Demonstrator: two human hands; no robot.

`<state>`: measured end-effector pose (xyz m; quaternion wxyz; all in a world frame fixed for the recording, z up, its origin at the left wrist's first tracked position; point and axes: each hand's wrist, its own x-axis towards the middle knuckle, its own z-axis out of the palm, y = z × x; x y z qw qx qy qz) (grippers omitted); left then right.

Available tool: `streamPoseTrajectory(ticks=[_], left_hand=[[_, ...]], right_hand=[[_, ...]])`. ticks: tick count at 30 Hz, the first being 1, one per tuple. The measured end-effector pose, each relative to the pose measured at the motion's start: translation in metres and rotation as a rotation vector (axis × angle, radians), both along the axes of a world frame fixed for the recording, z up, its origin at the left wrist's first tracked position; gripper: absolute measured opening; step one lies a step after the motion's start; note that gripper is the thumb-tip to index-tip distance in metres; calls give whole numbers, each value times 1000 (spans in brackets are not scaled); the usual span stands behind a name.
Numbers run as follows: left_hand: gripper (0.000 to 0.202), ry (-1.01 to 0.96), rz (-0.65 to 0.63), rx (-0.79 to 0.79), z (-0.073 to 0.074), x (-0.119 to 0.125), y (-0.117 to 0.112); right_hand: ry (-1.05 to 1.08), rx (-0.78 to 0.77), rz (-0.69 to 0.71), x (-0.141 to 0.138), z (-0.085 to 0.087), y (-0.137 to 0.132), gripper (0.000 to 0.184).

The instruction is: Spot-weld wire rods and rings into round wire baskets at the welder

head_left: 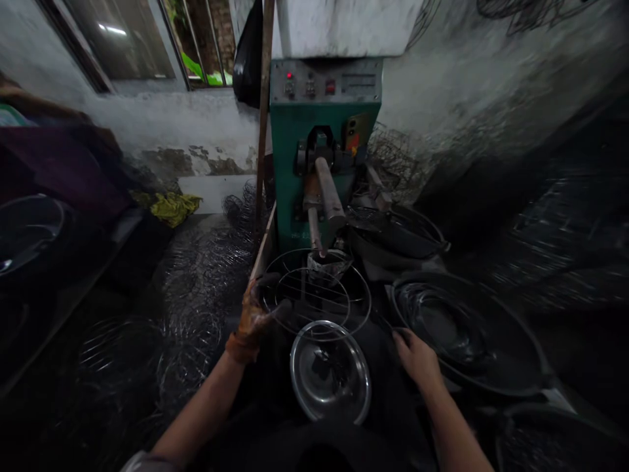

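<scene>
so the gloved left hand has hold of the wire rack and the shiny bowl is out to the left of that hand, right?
Not quite: the bowl is to the right of the left hand, between it and the right hand, as the head view shows. The gloved left hand does have hold of the wire rack.

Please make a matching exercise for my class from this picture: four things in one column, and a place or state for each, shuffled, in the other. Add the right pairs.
Things
1. Round silvery wire rack
2. Shiny round metal bowl
3. Crumpled yellow cloth
4. Tall green metal machine

Places or states
A. Below the barred window
B. Shows a glowing red light
C. Between the left forearm and the right forearm
D. Held at its edge by the left hand, which wears an orange-brown glove

Right pairs
1-D, 2-C, 3-A, 4-B
</scene>
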<state>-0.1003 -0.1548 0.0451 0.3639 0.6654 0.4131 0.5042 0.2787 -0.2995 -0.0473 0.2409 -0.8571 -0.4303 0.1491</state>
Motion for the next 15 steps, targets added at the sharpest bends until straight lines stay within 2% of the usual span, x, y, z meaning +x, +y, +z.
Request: streamPoseTrajectory(ticks=[2, 5, 7, 10, 12, 15], left_hand=[[59, 124, 0, 90, 6, -4, 1], [62, 208, -80, 106, 20, -6, -5], [62, 160, -172, -37, 29, -1, -8], [64, 39, -209, -451, 30, 17, 0], [62, 24, -163, -686, 20, 30, 15], [55, 27, -172, -785, -3, 45, 40]], right_hand=[[-54, -22, 9, 7, 0, -5, 36], [-167, -4, -113, 23, 1, -10, 38], [-233, 71, -211, 36, 6, -9, 45], [-286, 204, -224, 46, 23, -1, 52], [-305, 309, -160, 42, 41, 5, 53], [-271, 562, 42, 19, 73, 12, 45]])
